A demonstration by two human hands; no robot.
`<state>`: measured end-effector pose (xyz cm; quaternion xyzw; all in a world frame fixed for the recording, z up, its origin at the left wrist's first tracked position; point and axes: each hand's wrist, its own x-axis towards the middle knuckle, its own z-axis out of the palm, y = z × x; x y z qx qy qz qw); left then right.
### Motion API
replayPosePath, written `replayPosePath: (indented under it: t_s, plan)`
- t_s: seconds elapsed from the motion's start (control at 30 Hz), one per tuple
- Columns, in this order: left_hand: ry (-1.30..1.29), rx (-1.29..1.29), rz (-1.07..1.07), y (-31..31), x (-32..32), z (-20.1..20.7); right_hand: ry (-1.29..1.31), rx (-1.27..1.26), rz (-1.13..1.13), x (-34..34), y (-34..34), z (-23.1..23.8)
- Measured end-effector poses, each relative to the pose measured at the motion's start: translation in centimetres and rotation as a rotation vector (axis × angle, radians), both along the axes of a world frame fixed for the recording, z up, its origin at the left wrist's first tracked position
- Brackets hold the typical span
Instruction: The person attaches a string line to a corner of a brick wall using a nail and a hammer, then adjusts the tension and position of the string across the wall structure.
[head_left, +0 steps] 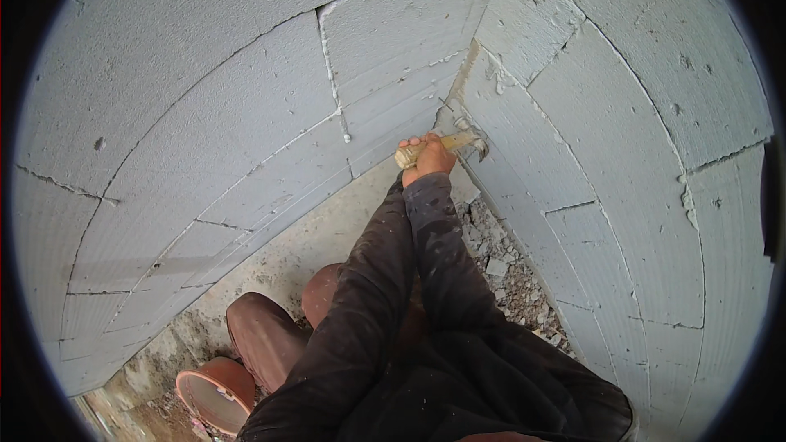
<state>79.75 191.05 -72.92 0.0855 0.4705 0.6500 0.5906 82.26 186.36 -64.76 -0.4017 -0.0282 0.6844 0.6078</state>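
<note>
My right hand [433, 160] is closed around the pale wooden handle of a claw hammer [458, 141]. The butt of the handle sticks out to the left of the fist. On the right, the metal head with its curved claw is close to the foot of the right wall, near the corner. My left forearm [378, 237] reaches forward beside the right one, and the two sleeves meet at the wrists. The right hand and the hammer handle mostly hide my left hand, so its grip does not show. A thin dark rod [444, 104] shows just beyond the hands, low in the corner.
Grey block walls rise on the left [270, 106] and right [622, 131], meeting in the corner ahead. Broken rubble [508, 266] lies along the right wall's foot. An orange-brown bucket [217, 393] stands at lower left, beside my bent knees [266, 336].
</note>
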Motion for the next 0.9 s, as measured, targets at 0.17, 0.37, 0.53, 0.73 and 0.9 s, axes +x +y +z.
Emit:
replayPosePath:
  t_s: [0.17,0.37,0.53,0.73,0.9]
  plan:
    - [0.153,-0.057,-0.064,-2.9,-2.2,-0.4,0.072,0.065,0.037,0.2,-0.5,-0.2]
    - [0.603,-0.172,-0.324,-6.3,-3.4,1.0,-0.019,0.026,0.107,0.7,-0.7,-0.2]
    - [1.251,-0.219,-0.82,-10.4,-2.9,3.5,-0.066,0.069,0.062,1.2,-0.2,-1.5]
    - [1.688,-0.15,-1.25,-17.9,-4.3,7.1,-0.091,0.191,0.192,1.9,-6.9,1.2]
    - [1.595,-0.045,-1.074,-32.9,-6.8,15.0,-0.158,0.386,0.569,4.1,-19.8,7.5]
